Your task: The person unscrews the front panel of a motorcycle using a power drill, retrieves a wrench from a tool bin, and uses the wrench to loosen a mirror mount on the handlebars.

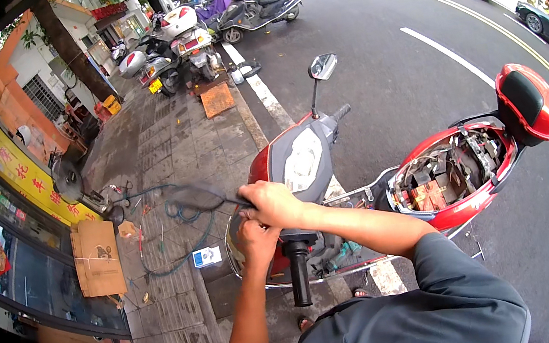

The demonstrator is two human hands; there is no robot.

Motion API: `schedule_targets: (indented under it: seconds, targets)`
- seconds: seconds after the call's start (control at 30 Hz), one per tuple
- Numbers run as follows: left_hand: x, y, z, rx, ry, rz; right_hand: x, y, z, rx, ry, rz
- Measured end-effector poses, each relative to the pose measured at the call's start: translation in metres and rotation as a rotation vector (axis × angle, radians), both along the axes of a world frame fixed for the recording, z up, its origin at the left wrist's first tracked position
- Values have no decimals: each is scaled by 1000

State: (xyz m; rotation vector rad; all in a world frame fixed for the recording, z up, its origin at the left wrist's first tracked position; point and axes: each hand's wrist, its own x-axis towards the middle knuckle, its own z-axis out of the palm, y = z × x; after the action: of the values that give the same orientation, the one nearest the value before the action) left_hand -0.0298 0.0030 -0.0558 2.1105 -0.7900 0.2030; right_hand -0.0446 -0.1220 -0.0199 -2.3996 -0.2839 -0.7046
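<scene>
A red scooter [260, 166] stands across in front of me, its front to the left. Both my hands are at its handlebar, beside the instrument panel [303, 159]. My right hand [271, 203] is closed round the stem of a dark rear-view mirror [197, 197], whose head is smeared by motion. Just below it, my left hand [257, 239] is closed near the stem's lower end; what its fingers grip is hidden. The black left handlebar grip [299, 273] is free of my hands. On the far side, another rear-view mirror [324, 67] stands upright on its stalk.
The scooter's seat area is uncovered, showing a compartment [450, 170] with wiring; a red top box [528, 103] sits behind. A bluish hose [180, 263], a small white-and-blue box [206, 257] and folded cardboard [97, 258] lie at left. Parked scooters [193, 42] stand ahead; cars line the road.
</scene>
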Motion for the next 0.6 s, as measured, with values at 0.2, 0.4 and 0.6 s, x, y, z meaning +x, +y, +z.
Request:
schedule_targets:
  seconds: [0.2, 0.4, 0.6]
  targets:
    - [-12, -2, -12, -84, -181, 19, -36, 1, 0, 46, -250, 10]
    - [-6, 1, -13, 112, 26, 266, -23, 15, -9, -114, -150, 35]
    - [-18, -1, -1, -232, -208, -144, -37, -1, -29, -59, -368, 166]
